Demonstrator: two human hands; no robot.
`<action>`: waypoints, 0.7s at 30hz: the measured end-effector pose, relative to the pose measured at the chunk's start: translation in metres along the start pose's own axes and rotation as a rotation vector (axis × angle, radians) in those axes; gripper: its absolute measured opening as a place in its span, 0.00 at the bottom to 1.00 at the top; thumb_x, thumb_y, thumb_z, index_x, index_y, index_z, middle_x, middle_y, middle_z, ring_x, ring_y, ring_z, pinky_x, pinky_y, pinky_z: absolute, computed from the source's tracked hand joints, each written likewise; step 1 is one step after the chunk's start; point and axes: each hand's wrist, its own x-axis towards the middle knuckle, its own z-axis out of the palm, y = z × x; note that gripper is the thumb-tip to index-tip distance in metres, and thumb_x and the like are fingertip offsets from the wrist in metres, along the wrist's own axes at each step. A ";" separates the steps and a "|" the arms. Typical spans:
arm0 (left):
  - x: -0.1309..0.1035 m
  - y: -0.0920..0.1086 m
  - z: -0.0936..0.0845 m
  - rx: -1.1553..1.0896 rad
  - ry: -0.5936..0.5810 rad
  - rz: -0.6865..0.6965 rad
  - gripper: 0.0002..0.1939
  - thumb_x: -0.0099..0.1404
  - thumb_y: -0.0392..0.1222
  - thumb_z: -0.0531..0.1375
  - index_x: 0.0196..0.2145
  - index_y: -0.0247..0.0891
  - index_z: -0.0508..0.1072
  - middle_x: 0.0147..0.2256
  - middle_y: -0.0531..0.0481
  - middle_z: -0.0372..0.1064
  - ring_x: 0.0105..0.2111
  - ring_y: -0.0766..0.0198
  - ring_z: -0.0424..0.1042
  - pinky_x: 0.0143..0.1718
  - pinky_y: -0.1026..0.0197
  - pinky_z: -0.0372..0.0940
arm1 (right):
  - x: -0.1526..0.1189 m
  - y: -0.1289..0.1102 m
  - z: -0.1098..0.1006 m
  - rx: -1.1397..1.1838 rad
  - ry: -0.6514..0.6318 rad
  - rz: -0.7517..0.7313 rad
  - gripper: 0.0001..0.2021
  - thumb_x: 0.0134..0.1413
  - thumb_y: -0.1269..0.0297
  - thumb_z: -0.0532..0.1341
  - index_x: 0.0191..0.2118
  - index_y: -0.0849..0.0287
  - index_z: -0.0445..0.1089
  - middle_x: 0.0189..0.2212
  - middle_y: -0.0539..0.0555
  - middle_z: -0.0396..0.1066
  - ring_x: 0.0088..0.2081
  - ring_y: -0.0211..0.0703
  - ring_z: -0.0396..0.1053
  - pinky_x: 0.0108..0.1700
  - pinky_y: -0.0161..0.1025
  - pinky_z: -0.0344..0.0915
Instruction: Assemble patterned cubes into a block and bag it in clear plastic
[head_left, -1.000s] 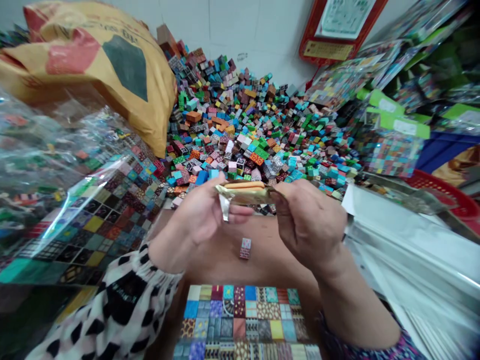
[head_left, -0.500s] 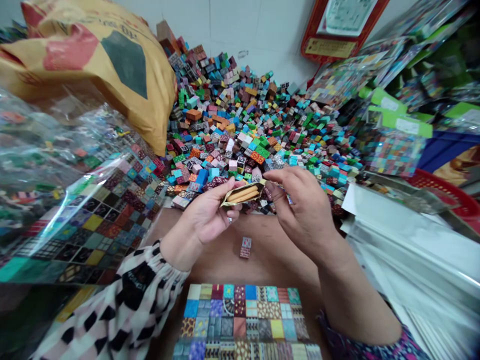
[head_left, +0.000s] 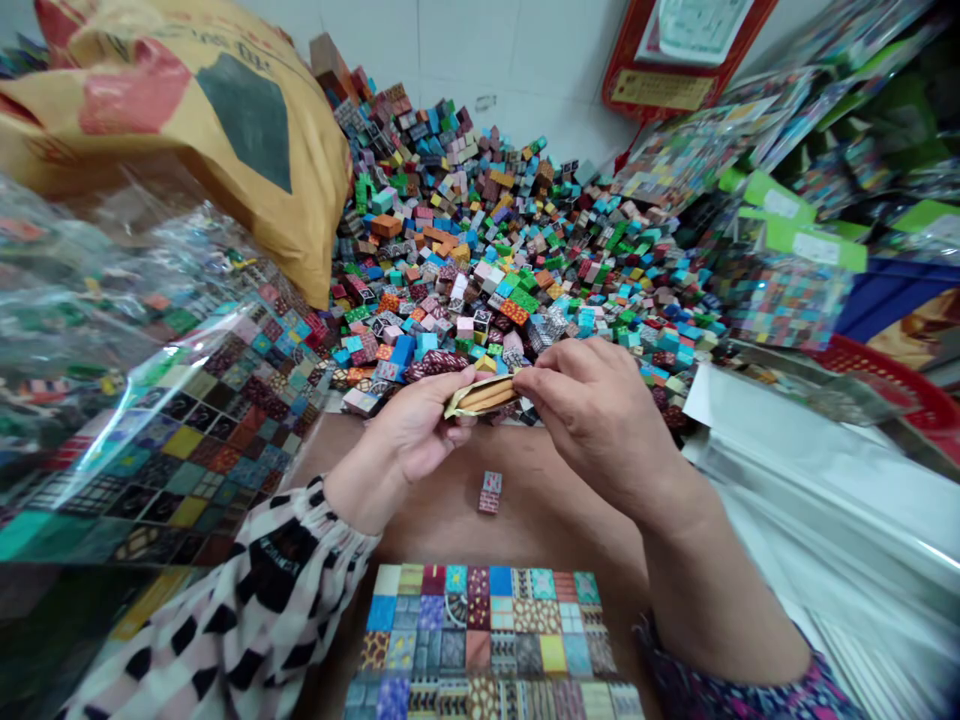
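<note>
An opened packet of biscuits (head_left: 486,397), with long golden biscuits showing through its torn top, is held up above the near edge of the block heap. My left hand (head_left: 420,425) is closed round the packet's left end, thumb on top. At the right end, the fingers of my right hand (head_left: 592,420) pinch together; whether they grip the wrapper or a biscuit tip is hidden. Below the packet, a small brick-patterned block (head_left: 490,493) lies on the brown table (head_left: 435,520). Nearest my body are rows of patterned cube blocks (head_left: 480,640) set in a grid.
A large heap of loose colourful blocks (head_left: 480,250) rises against the wall. At left stand a yellow sack (head_left: 247,140) and plastic-wrapped block sheets (head_left: 202,430). To the right are clear plastic sleeves (head_left: 817,500), a red basket (head_left: 892,380) and green-topped packs (head_left: 795,280).
My right hand has moved left and its fingers have closed on the packet's right end. The left hand keeps its hold, with the packet tilted slightly differently.
</note>
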 end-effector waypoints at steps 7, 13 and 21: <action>-0.003 0.001 0.002 0.042 0.017 -0.017 0.16 0.73 0.30 0.51 0.32 0.27 0.76 0.25 0.48 0.70 0.12 0.78 0.56 0.09 0.75 0.47 | -0.001 0.002 -0.002 -0.011 -0.068 -0.043 0.10 0.66 0.73 0.57 0.41 0.58 0.77 0.38 0.57 0.74 0.40 0.50 0.64 0.43 0.45 0.56; -0.002 0.002 0.001 0.071 0.026 -0.049 0.18 0.74 0.33 0.51 0.30 0.27 0.75 0.24 0.48 0.69 0.11 0.79 0.54 0.09 0.76 0.45 | -0.002 0.004 -0.007 0.001 -0.179 -0.075 0.11 0.66 0.72 0.57 0.45 0.58 0.77 0.38 0.57 0.73 0.41 0.51 0.64 0.43 0.47 0.55; 0.001 0.002 -0.004 0.070 0.023 -0.070 0.17 0.74 0.36 0.52 0.30 0.28 0.75 0.19 0.53 0.64 0.10 0.79 0.52 0.07 0.76 0.43 | -0.001 0.004 -0.008 0.042 -0.193 -0.080 0.12 0.67 0.73 0.56 0.46 0.58 0.77 0.37 0.56 0.72 0.41 0.51 0.65 0.43 0.46 0.55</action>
